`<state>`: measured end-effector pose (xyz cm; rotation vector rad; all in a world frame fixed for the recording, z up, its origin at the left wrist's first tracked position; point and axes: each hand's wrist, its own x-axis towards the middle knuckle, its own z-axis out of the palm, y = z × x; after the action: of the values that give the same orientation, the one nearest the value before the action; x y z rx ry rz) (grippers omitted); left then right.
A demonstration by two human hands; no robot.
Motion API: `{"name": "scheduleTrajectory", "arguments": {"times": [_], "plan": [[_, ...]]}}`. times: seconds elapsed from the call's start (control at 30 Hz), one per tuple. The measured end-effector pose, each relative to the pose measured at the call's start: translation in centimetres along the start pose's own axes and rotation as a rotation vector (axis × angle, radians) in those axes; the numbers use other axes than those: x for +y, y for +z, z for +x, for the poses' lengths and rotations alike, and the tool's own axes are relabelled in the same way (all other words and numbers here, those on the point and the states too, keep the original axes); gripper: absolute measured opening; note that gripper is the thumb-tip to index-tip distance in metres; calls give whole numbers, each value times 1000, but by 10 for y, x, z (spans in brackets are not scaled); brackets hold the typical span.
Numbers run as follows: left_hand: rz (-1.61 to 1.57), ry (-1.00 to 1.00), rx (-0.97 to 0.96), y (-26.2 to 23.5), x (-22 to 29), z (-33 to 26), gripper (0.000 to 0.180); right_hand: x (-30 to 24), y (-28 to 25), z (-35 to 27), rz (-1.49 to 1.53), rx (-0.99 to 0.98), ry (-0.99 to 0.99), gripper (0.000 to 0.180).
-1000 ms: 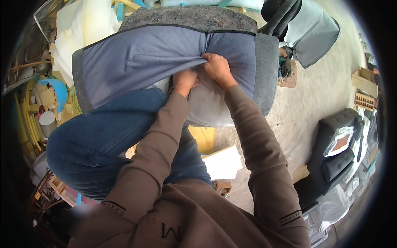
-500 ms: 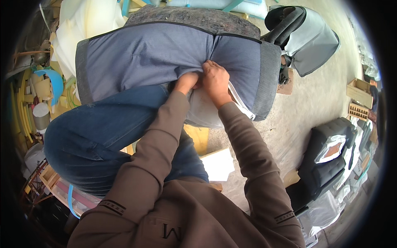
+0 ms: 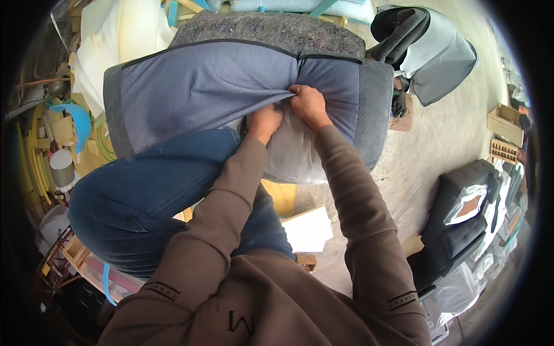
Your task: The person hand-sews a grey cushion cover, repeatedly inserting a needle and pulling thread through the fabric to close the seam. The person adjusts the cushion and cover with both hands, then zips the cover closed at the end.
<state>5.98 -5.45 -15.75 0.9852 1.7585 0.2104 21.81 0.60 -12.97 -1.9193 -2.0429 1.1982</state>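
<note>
A blue-grey seat cover (image 3: 202, 81) with a black-edged far side and darker grey ends lies over a bulky cushion in front of me. My right hand (image 3: 309, 106) is closed on the cover's near edge beside the seam and holds it lifted. Close by on the left, my left hand (image 3: 265, 122) reaches in under that edge, its fingertips hidden by the fabric. Below both hands, pale whitish padding (image 3: 294, 153) of the cushion shows. My bent knee in jeans (image 3: 156, 173) presses against the cushion's near left side.
Mottled grey felt (image 3: 265, 29) lies beyond the cover. White foam sheets (image 3: 109, 46) are heaped far left, with yellow and blue foam scraps below. A grey cover piece (image 3: 441, 52) rests on the floor at far right; a black padded seat (image 3: 461, 225) lies at right.
My right hand has drawn the cover's edge slightly right, and my left hand sits a little lower. More pale padding is exposed, and the white strip near the right hand is out of sight.
</note>
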Motion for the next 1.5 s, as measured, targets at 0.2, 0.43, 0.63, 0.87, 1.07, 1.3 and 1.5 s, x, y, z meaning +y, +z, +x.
{"name": "scheduleTrajectory", "arguments": {"times": [0.2, 0.43, 0.63, 0.87, 1.07, 1.3, 1.5], "plan": [[-169, -38, -163, -20, -6, -12, 31, -6, -1, -6, -56, 7, -30, 27], [-55, -17, -137, -4, -16, 10, 29, -23, -5, -34, -164, 86, -107, 28], [135, 172, -81, 2, -29, 24, 37, -37, 2, -49, -330, 204, -94, 22], [-155, 410, -139, -7, -32, 13, 47, -33, -8, -24, -475, 91, -164, 18], [-453, 128, -207, -25, -11, -12, 20, -49, 1, -18, -638, 67, -91, 16], [-379, -6, -223, -32, -5, -10, 38, -57, 11, -12, -848, 16, -175, 14], [-449, -9, -183, -26, -10, -3, 40, -49, 22, -5, -844, 36, -196, 10]]}}
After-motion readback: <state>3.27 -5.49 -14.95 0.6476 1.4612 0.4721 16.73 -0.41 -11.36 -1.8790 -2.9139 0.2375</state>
